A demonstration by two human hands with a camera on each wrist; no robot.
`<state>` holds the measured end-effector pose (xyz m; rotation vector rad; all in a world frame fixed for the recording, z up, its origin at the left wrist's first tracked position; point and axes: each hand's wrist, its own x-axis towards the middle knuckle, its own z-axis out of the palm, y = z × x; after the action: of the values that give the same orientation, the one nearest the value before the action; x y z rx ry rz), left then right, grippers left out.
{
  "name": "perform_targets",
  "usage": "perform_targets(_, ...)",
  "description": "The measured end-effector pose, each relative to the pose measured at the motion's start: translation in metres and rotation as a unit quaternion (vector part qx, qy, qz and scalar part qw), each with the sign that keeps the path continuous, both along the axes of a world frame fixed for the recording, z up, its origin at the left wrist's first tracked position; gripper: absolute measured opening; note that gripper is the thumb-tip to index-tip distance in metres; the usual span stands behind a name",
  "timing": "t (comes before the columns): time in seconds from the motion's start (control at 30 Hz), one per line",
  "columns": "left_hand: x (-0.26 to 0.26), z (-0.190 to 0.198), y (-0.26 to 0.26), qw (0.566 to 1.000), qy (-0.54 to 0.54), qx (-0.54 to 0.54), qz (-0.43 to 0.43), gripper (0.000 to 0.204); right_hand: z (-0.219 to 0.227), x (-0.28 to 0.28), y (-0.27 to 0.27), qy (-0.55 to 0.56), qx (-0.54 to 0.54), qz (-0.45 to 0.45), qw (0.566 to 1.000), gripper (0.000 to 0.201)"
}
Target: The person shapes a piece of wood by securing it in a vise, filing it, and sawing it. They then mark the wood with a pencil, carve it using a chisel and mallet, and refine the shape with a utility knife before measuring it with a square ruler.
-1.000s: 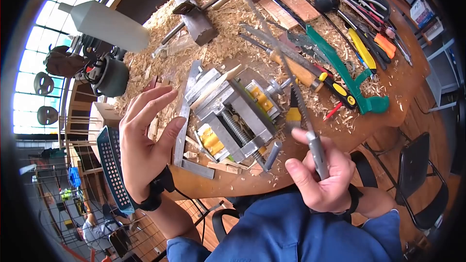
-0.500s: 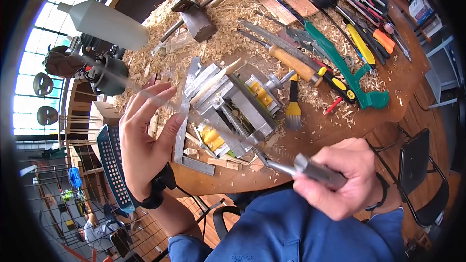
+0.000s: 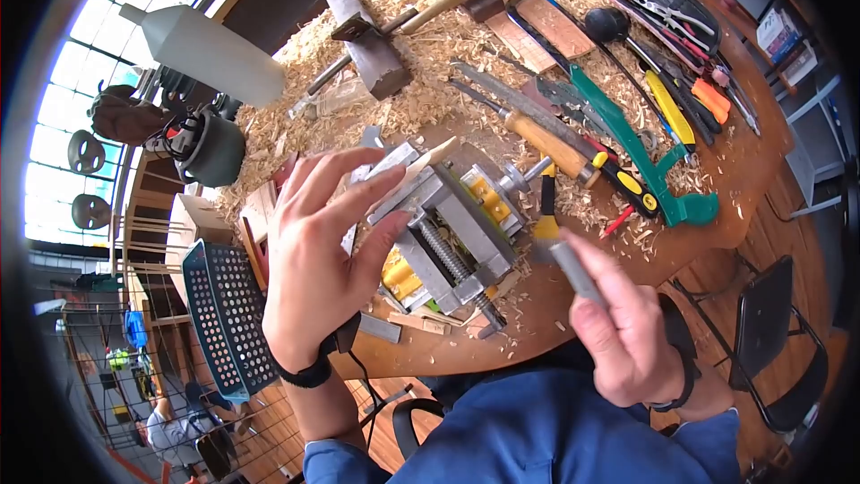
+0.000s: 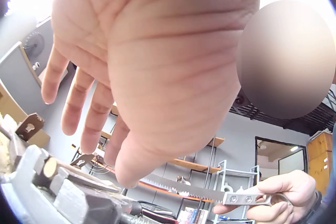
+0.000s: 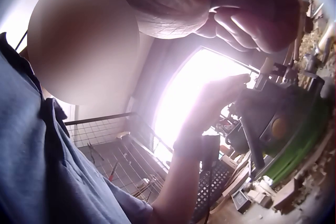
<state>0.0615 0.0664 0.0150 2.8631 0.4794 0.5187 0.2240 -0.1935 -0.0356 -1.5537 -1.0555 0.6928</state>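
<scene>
My right hand [image 3: 632,332] grips a handsaw by its grey handle [image 3: 578,273]; in the left wrist view the toothed saw blade [image 4: 197,190] points toward my left hand. My left hand [image 3: 327,260] is held out over the left side of a metal vise [image 3: 466,255], fingers extended and holding nothing. A pale, pointed wood piece [image 3: 434,155] sits in the vise, its tip showing past my left fingertips. Most of the blade is hard to make out in the head view.
Behind the vise lie wood shavings [image 3: 421,63], a mallet-like wooden block [image 3: 369,45], a wooden-handled tool [image 3: 551,145] and a green-handled saw [image 3: 627,134]. A brush [image 3: 546,206] is right of the vise. A perforated basket [image 3: 228,318] and white bottle [image 3: 210,54] stand left.
My left hand has moved right, nearer the vise and the wood piece. The saw swung from pointing away over the tools to pointing left, and my right hand has since shifted slightly away from me.
</scene>
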Motion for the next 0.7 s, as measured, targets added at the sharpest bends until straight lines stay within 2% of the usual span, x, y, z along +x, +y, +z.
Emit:
perform_targets(0.13,0.017,-0.001,0.004,1.0,0.022,0.002,-0.014,0.033,0.006,-0.015,0.019,0.008,-0.025,0.043,0.999,0.055)
perform_targets(0.27,0.021,0.002,0.005,0.998,0.05,-0.044,-0.001,0.036,-0.016,-0.025,0.032,-0.053,0.083,0.026,0.995,0.06)
perform_targets(0.47,0.02,0.001,0.005,0.996,0.055,-0.072,0.011,0.038,-0.016,-0.027,0.03,-0.086,0.098,0.029,0.991,0.059)
perform_targets(0.7,0.019,-0.002,0.008,0.998,0.048,-0.05,-0.008,0.037,-0.019,-0.028,0.03,-0.095,0.102,0.025,0.99,0.058)
